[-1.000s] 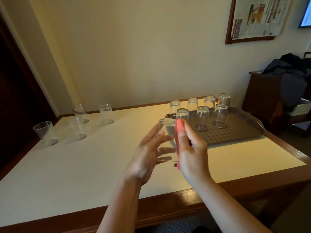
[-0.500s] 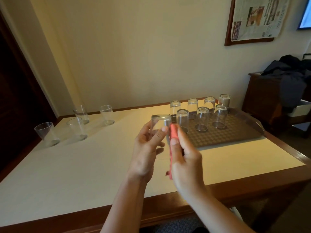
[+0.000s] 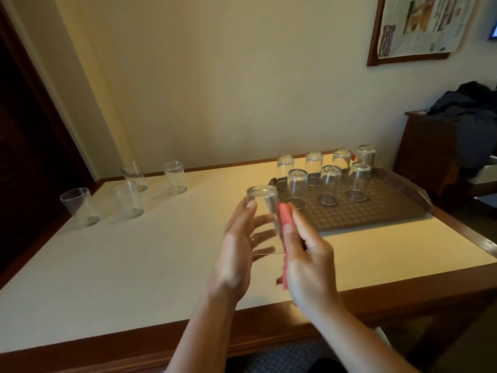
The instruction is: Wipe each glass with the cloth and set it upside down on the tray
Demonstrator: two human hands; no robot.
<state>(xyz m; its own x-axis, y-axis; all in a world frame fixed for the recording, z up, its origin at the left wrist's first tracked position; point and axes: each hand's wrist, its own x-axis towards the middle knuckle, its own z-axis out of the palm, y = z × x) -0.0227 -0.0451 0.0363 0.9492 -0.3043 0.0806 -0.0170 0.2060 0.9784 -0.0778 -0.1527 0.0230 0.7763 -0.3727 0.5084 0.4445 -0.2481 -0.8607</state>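
Note:
My left hand (image 3: 239, 246) holds a clear glass (image 3: 265, 208) upside down above the table, its fingers wrapped round the side. My right hand (image 3: 306, 254) grips a pink cloth (image 3: 285, 224) and presses it against the glass's right side. Just behind, a brown tray (image 3: 376, 211) carries several glasses standing upside down, the nearest one (image 3: 297, 188) close to the held glass. Several upright glasses (image 3: 126, 199) stand at the table's far left.
The white-topped table (image 3: 134, 251) has a wooden rim along its near edge. A dark wooden cabinet (image 3: 435, 157) with dark clothes piled on it stands to the right of the table. A framed newspaper hangs on the wall.
Both hands with the glass and cloth drifted left, then back slightly right and closer to the tray. The cloth stays against the glass throughout.

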